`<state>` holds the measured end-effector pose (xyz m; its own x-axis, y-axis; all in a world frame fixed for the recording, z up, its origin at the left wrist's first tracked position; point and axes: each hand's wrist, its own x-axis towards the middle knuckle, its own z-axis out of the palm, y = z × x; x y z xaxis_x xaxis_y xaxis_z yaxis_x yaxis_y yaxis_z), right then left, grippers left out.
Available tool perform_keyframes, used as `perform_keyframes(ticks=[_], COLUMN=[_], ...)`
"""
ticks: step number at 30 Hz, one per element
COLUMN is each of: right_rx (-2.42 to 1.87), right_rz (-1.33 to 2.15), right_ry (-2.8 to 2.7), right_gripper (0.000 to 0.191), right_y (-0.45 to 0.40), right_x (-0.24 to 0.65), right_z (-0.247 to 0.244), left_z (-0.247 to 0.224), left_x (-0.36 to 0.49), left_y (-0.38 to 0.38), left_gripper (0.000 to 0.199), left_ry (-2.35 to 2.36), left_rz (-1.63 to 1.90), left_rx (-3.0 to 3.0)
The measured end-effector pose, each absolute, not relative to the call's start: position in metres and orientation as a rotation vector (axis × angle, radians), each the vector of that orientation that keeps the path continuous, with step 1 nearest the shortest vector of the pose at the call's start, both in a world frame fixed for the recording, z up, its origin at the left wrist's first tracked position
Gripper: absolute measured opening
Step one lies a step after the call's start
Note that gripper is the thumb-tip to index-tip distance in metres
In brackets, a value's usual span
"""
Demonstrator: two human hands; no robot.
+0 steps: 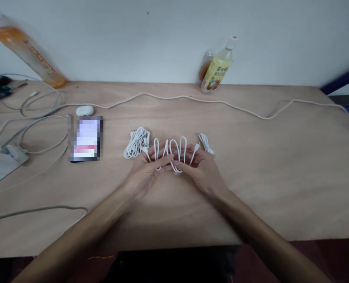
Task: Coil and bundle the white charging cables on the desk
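A white USB cable (183,138), laid in zigzag folds, is held between my two hands above the tabletop. My left hand (149,167) grips the left folds, thumb over them and fingers behind, with one plug by the forefinger. The right folds are pinched by my right hand (198,167), and the other plug (197,147) sticks up near its fingers. Just beyond my left hand lies a pile of bundled white cables (136,139). A single folded white cable (204,142) rests behind my right hand, partly hidden by it.
A phone (87,137) and a white earbud case (85,110) lie to the left. A long white cord (189,97) crosses the wooden table (280,177). An orange drink bottle (29,57) and a yellow drink bottle (217,70) stand by the wall. Loose cords (23,129) tangle at far left.
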<state>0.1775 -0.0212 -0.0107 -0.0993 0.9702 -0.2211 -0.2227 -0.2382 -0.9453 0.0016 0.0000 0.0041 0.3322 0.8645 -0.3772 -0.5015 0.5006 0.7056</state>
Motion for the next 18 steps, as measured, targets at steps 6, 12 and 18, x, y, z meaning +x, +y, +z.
perform_keyframes(ticks=[6,12,18], right_rx=[-1.142,-1.126,-1.124], right_rz=[1.534,1.584,1.672], right_ry=[-0.957,-0.942,-0.867], right_gripper=[0.039,0.032,0.028], right_y=[-0.0216,-0.0202,-0.0183], right_x=[0.1756,0.1770,0.1789], right_z=[-0.0132,-0.0129,-0.0109], left_z=[0.0036,0.0038,0.0053], left_x=[0.0040,0.0015,-0.0006], left_y=[0.0014,0.0028,0.0063], left_gripper=[0.035,0.022,0.031], left_ry=[0.825,0.821,0.811], left_rz=[0.947,0.925,0.905], left_rx=[0.499,0.520,0.509])
